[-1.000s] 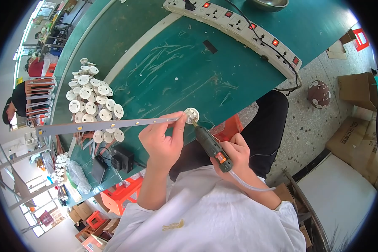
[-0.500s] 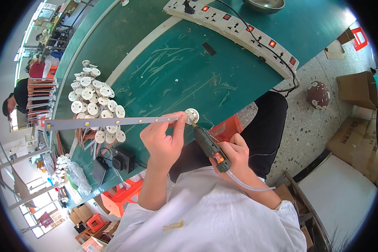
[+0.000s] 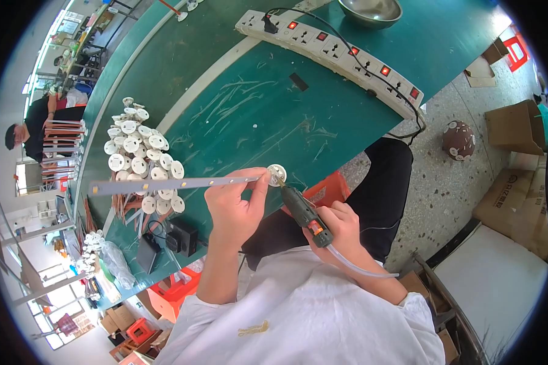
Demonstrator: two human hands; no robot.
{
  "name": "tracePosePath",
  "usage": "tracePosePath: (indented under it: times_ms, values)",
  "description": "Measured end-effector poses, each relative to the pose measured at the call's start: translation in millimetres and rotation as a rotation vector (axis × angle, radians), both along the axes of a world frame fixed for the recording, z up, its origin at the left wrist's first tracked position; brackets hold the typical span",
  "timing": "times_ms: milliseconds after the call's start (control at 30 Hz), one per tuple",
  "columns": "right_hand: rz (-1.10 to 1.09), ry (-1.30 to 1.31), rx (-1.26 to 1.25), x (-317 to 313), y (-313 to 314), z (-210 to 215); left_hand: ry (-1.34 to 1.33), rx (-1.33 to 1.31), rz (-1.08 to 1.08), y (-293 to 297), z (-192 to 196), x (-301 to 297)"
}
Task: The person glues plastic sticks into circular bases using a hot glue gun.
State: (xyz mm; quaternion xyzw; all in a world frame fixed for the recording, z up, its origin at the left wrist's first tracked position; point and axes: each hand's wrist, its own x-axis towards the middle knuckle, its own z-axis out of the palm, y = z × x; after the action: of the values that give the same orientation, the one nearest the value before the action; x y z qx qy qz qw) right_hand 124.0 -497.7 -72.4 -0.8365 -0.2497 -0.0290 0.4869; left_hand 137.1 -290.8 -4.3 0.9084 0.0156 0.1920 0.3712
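Note:
My left hand pinches the near end of a long LED strip, which sticks out to the left over the table. At that end sits a round white cap, beside my thumb and fingertips. In my right hand is a dark green hot glue gun with a clear glue stick trailing from its back. Its nozzle points at the inside of the cap; whether it touches is too small to tell. Left of my hands lies a heap of strips with round white caps.
A white power strip with lit red switches crosses the green table. Behind it stands a metal bowl. A black box-shaped device lies near the left table edge. Red stools and cardboard boxes stand around. Another person works at far left.
The LED strip's far end has swung slightly right and down in view. The glue gun stays at the cap. The whole view has shifted a little.

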Motion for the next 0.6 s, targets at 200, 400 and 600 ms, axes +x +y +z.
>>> tracePosePath:
  times_ms: [200, 400, 600]
  values:
    - [0.018, 0.148, -0.012, 3.3, -1.6, 20.8, 0.227, 0.067, -0.403, 30.4, 32.0, 16.4]
    - [0.059, 0.293, 0.005, 3.1, -6.6, 30.0, 0.301, 0.037, -0.470, 40.0, 36.0, 26.9]
    - [0.060, 0.375, -0.015, 2.8, -6.1, 39.4, 0.260, 0.094, -0.439, 38.9, 37.4, 21.5]
